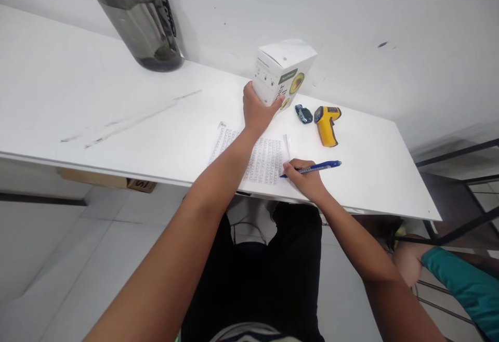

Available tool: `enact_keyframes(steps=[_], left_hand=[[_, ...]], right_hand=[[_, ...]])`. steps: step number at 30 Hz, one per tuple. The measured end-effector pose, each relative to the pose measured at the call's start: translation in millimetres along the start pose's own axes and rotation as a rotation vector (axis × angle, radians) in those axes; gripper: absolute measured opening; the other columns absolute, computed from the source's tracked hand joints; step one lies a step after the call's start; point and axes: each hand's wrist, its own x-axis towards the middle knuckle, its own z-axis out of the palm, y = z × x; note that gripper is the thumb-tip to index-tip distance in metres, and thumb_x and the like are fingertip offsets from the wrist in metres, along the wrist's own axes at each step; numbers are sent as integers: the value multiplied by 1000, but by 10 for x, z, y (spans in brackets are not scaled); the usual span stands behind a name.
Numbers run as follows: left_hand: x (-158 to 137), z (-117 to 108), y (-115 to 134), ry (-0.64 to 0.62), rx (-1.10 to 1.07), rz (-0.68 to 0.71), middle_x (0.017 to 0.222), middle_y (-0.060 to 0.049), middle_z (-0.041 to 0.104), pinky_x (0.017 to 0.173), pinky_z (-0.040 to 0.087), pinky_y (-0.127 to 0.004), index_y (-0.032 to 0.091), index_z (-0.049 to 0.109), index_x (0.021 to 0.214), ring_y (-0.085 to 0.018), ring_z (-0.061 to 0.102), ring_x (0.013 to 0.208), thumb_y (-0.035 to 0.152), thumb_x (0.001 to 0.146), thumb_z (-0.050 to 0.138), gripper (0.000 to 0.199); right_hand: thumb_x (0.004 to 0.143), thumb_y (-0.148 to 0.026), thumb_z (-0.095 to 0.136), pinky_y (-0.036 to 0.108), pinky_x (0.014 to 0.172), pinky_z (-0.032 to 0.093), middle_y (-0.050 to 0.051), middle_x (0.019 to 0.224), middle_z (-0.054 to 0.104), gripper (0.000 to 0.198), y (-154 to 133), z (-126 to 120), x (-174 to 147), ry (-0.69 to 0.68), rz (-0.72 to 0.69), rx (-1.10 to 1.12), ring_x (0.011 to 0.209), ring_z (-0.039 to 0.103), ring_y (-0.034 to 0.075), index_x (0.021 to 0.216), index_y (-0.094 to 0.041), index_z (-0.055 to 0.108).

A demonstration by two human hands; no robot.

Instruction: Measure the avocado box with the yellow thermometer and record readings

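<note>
My left hand (259,109) is wrapped round the lower part of a white carton (286,71) with avocado pictures on its side. The carton is tilted, near the wall. In my right hand (306,178) is a blue pen (322,167), its tip low at the right edge of a paper sheet (263,162). Rows of small dark marks cover the sheet, and my left forearm hides part of it. Right of the carton lie a small dark teal device (304,114) and a yellow infrared thermometer gun (326,126).
A large grey translucent bottle (138,20) stands at the back left of the white table (97,92), by the wall. Below the table is a cardboard box (105,178). At lower right, another person's teal-clothed leg (460,279) shows beside a dark metal frame (463,227).
</note>
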Motion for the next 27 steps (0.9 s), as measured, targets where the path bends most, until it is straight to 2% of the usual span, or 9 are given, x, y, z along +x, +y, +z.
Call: enact_keyframes(steps=[4, 9, 16, 21, 27], left_hand=[[4, -5, -14, -5, 8, -2, 150, -12, 46, 127, 33, -58, 34, 36, 137, -37, 34, 155, 62, 68, 89, 91], [-4, -19, -10, -17, 1, 12, 152, -11, 45, 128, 32, -58, 35, 36, 138, -36, 31, 157, 62, 71, 88, 89], [-4, -10, 15, -8, 15, -3, 153, -12, 44, 127, 32, -56, 35, 36, 138, -37, 32, 157, 64, 69, 88, 91], [-8, -19, 48, -9, -8, 9, 153, -11, 44, 128, 31, -58, 35, 38, 138, -38, 30, 157, 68, 68, 86, 91], [-9, -20, 33, -16, 3, 3, 153, -12, 44, 127, 31, -57, 36, 37, 139, -38, 30, 157, 71, 66, 86, 94]], right_hand=[[87, -52, 63, 29, 57, 39, 0, 55, 54, 44, 13, 5, -2, 18, 6, -9, 59, 50, 15, 56, -21, 57], [87, -50, 63, 30, 57, 39, 0, 55, 55, 41, -1, -1, 7, -52, 2, 21, 58, 50, 15, 58, -21, 59], [87, -52, 63, 30, 59, 40, 1, 57, 56, 42, -4, 1, -9, 4, 15, 5, 60, 51, 16, 58, -21, 59], [88, -58, 63, 30, 57, 39, 0, 55, 53, 50, 6, 0, -19, 25, 19, -20, 58, 48, 16, 54, -22, 54], [88, -57, 63, 30, 55, 37, 0, 53, 51, 50, -8, 1, -14, 29, 13, -28, 57, 46, 15, 54, -22, 53]])
